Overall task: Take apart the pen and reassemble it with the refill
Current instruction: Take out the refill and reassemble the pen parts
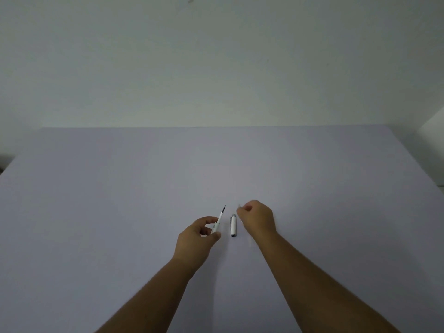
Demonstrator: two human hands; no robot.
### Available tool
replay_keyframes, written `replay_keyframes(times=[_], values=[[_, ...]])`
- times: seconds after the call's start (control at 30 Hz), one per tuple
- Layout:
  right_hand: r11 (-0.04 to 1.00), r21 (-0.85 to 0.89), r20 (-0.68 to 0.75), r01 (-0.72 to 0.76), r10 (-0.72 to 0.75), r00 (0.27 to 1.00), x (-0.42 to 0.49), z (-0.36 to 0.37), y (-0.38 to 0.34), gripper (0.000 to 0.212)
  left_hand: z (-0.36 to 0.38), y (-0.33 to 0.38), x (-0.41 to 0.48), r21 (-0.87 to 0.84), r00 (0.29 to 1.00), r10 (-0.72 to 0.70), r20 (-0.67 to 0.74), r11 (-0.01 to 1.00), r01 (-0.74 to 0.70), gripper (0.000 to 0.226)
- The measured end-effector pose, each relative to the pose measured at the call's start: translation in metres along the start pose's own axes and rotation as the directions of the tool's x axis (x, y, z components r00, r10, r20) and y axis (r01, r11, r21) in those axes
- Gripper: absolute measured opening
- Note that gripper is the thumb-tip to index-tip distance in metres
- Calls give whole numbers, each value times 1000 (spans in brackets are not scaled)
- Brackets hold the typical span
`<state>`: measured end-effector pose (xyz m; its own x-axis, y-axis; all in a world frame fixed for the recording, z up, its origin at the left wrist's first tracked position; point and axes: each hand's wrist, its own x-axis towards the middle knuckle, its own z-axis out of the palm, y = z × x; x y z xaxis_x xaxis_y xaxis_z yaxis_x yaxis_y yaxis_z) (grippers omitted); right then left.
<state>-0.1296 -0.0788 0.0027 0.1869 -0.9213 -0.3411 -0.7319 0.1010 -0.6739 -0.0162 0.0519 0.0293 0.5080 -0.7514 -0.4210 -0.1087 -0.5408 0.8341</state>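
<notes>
My left hand (197,239) pinches a white pen body (218,221) near its lower end; a thin dark refill tip (224,208) sticks out of its top, pointing away and slightly right. A white pen cap (233,225) with a grey end and a clip lies on the table between my hands. Just right of the cap, my right hand (258,218) is curled with its fingers closed around something small and pale, too blurred to identify.
The work surface is a pale lilac table (120,200) against a plain white wall. A white block or ledge (432,131) stands at the far right edge. A dark object (2,164) peeks in at the far left.
</notes>
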Motion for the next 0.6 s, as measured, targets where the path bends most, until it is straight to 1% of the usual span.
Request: replay_keyframes(times=[0.03,0.1,0.13,0.17,0.27,0.6], values=[[986,168,2,-2,2,1000,-1,-4,-6,15,0,0,0,8,1000,5,0,1000,-5,27],[895,446,44,-25,6,999,-5,-11,-18,14,1,2,-1,25,1000,12,1,1000,-12,29],[845,534,69,-39,3,998,-7,-14,-24,15,2,3,-1,31,1000,14,3,999,-14,29],[811,583,85,-45,-5,996,-9,-16,-28,14,3,4,-1,37,1000,17,6,999,-17,28],[789,614,90,-25,-39,995,-13,-19,-34,11,5,6,-3,48,1000,25,7,999,-25,28],[839,544,103,-8,-57,993,-24,-20,-27,10,7,9,-11,16,1000,30,6,999,-30,26]])
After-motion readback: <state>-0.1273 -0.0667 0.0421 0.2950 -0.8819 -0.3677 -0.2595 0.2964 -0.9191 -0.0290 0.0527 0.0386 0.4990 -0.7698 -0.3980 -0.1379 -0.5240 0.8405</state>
